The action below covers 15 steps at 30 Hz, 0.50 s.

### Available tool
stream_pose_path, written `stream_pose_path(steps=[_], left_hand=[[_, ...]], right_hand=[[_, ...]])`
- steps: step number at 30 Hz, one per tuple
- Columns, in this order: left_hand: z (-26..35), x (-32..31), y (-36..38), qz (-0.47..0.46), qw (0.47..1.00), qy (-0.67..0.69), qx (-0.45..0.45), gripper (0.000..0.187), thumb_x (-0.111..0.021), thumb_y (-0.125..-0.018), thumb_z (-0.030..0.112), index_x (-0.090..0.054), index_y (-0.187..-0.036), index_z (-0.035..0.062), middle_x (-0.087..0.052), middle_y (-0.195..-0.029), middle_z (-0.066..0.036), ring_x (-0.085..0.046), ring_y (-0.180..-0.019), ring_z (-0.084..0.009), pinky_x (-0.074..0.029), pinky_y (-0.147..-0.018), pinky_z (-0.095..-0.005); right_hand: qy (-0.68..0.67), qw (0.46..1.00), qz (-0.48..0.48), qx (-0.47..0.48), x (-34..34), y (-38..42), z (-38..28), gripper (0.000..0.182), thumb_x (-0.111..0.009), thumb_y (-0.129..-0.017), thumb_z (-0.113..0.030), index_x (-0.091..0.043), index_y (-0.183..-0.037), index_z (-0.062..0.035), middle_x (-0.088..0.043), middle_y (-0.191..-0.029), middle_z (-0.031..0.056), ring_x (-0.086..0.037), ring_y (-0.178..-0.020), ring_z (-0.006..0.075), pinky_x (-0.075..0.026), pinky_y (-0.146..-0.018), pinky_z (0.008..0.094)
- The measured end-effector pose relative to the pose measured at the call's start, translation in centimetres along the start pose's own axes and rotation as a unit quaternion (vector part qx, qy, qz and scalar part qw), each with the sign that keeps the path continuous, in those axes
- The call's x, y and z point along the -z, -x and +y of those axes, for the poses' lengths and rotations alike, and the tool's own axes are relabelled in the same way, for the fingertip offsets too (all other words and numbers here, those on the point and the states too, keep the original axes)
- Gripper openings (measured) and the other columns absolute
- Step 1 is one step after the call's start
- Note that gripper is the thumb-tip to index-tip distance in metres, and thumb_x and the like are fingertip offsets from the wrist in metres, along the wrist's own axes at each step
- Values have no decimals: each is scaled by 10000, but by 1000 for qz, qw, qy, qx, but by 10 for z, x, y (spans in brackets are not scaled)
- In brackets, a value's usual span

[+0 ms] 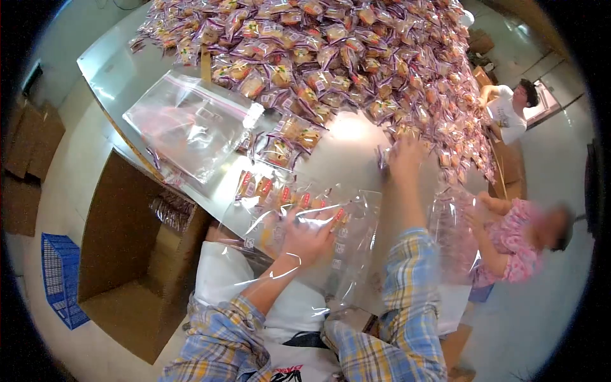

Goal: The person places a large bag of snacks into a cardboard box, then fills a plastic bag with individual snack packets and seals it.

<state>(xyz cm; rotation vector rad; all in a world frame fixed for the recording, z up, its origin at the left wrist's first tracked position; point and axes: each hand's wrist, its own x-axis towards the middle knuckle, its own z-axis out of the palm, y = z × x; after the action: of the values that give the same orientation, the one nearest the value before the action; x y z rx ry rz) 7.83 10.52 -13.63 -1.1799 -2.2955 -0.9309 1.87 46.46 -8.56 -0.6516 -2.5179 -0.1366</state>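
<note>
My left hand [307,237] lies with its fingers spread over a row of small snack packets with red labels [305,200]. A large clear plastic bag [356,223] surrounds those packets and spreads over my left wrist; whether the hand is inside it is hard to tell. At the near edge of a big heap of wrapped snack packets [356,51], my right hand [407,158] has its fingers curled round a blurred snack packet [382,159]. A few loose packets [278,151] sit between the heap and the bag.
Flat clear zip bags [191,124] lie on the metal table [111,63] at left. Below its edge stands an open cardboard box [121,254], beside a blue plastic crate [60,277]. At right are a person in pink [509,242] and another in white [508,113].
</note>
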Motion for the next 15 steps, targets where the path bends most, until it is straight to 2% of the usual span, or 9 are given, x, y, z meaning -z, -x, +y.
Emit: stream_pose_path(steps=[2, 3, 5, 6, 8, 9, 12, 13, 15], left_hand=[[0, -1, 0, -2, 1000, 5, 9, 501, -752, -844, 284, -675, -1328, 180, -643, -1293, -30, -519, -1353, -237, -303, -1122, -557], [0, 1, -2, -13, 1000, 7, 15, 511, -755, -840, 279, -672, -1336, 186, -642, -1298, -23, -520, -1350, -233, -297, -1128, -554], [3, 4, 1, -46, 998, 2, 31, 534, -767, -830, 264, -669, -1351, 204, -641, -1315, 0, -527, -1337, -214, -272, -1151, -549], [4, 2, 2, -34, 999, -2, 30, 529, -767, -831, 263, -672, -1348, 207, -641, -1315, 0, -527, -1336, -213, -270, -1153, -548], [3, -6, 1, 2, 1000, -10, 24, 520, -767, -833, 263, -678, -1342, 211, -641, -1315, 2, -527, -1335, -210, -265, -1157, -545], [4, -1, 0, 4, 1000, 1, 24, 499, -774, -830, 253, -690, -1320, 206, -642, -1316, 3, -530, -1332, -206, -260, -1161, -540], [2, -6, 4, 10, 1000, -12, 16, 621, -728, -870, 288, -582, -1472, 239, -627, -1346, 53, -542, -1264, -180, -312, -1118, -575], [4, -2, -2, 28, 1000, -8, 4, 513, -788, -804, 227, -693, -1307, 191, -638, -1323, 9, -509, -1340, -200, -256, -1166, -528], [4, -4, -2, 28, 1000, -8, 6, 518, -787, -802, 224, -692, -1310, 192, -633, -1334, 12, -497, -1349, -197, -256, -1163, -528]], right_hand=[[-155, 985, -32, -71, -29, 18, 15, 485, -681, -943, -245, -556, -1370, -51, -570, -1336, 259, -558, -1231, 425, -449, -1049, 497], [-174, 981, -37, -77, -14, 25, -2, 458, -647, -987, -321, -570, -1338, -37, -598, -1339, 263, -599, -1206, 441, -491, -994, 516], [-200, 975, -94, -39, -15, 31, -12, 429, -645, -988, -323, -588, -1321, -60, -624, -1289, 251, -623, -1161, 432, -514, -957, 509], [-212, 970, -116, -20, -13, 30, -16, 415, -644, -988, -325, -597, -1313, -71, -637, -1264, 245, -635, -1139, 428, -525, -938, 506], [-178, 977, -121, -10, 4, 37, -45, 342, -643, -985, -298, -631, -1276, -118, -639, -1238, 236, -642, -1110, 418, -541, -902, 508], [-156, 985, -65, 43, -2, 41, -48, 314, -664, -969, -300, -658, -1251, -161, -639, -1200, 215, -641, -1064, 417, -562, -840, 521], [-54, 988, 37, 140, -4, 56, -72, 296, -669, -964, -303, -673, -1229, -171, -625, -1205, 187, -614, -1051, 425, -577, -781, 534], [-63, 988, 25, 140, -6, 57, -78, 340, -706, -930, -344, -679, -1225, -178, -605, -1209, 177, -587, -1075, 423, -587, -748, 530], [-102, 988, -40, 105, 1, 58, -88, 441, -760, -864, -406, -674, -1238, -189, -590, -1232, 183, -574, -1107, 427, -586, -770, 534]])
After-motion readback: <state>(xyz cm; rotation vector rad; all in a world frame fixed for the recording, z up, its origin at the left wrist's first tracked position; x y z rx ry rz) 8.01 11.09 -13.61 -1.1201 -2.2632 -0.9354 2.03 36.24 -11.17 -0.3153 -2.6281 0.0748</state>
